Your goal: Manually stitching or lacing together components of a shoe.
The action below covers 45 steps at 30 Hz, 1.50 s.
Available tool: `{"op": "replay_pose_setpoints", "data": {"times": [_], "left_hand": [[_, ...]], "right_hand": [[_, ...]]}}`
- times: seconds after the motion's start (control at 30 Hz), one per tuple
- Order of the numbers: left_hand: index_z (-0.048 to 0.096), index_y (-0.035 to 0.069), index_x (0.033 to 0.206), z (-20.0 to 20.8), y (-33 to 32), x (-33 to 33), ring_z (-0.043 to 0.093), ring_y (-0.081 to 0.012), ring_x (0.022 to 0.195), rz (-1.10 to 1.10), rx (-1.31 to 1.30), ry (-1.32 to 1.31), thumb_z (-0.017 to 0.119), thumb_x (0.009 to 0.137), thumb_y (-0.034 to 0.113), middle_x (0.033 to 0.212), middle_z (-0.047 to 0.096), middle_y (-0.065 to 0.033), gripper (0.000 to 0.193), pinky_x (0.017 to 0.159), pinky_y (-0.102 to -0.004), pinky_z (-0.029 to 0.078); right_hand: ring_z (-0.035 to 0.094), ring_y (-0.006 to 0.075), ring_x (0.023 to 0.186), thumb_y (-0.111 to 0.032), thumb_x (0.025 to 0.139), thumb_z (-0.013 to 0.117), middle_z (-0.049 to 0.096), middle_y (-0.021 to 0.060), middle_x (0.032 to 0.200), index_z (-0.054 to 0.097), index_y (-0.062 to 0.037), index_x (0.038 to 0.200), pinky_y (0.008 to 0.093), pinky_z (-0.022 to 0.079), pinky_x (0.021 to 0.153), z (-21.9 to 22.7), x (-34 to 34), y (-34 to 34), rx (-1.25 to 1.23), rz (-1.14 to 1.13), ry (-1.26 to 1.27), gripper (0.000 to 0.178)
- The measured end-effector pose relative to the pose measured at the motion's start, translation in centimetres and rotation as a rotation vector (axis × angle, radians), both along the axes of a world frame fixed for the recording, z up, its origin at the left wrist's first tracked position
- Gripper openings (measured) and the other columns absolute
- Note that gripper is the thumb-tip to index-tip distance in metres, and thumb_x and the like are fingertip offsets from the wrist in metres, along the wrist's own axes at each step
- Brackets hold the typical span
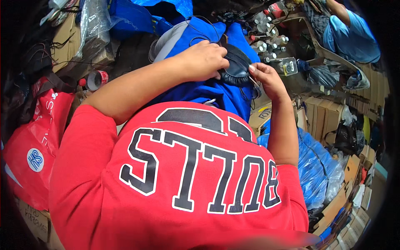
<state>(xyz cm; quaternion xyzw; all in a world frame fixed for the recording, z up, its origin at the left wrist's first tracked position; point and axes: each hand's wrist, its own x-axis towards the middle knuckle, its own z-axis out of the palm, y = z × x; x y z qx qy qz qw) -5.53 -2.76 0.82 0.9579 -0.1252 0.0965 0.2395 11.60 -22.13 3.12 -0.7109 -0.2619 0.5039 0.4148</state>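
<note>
A black leather piece [236,62], rounded and with a puckered seam along its near edge like a shoe's toe, lies over my lap on blue cloth [200,92]. My left hand [205,61] grips its left side, fingers curled over the edge. At its right edge my right hand [268,79] is closed in a pinch of thumb and forefinger. Something thin shows just below those fingertips; I cannot tell if it is a needle, a thread or part of the leather. A dark cord [204,18] loops beyond my left hand.
Several plastic bottles [271,43] lie at the far right. Stacked cardboard [323,118] and a blue plastic bag [312,166] crowd my right side. To my left are a red bag [39,146] and a bottle [96,80]. Another person's blue-clothed part [354,39] shows at the upper right.
</note>
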Motion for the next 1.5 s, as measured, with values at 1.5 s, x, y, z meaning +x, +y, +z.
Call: {"op": "replay_pose_setpoints", "data": {"times": [1.5], "left_hand": [[0.069,0.01,0.104,1.3,1.7,8.1,0.058,-0.0077,0.081,-0.132,-0.91,0.737,0.07,0.077,0.02,0.091,0.068,0.0004,0.029,0.068,-0.0229,0.044]], "right_hand": [[0.049,0.0082,0.067,-0.004,0.083,0.059,0.053,0.0019,0.073,0.068,-0.003,0.095,0.0231,0.04,0.061,5.4,-3.4,-1.0,0.038,0.053,-0.655,0.015]]}}
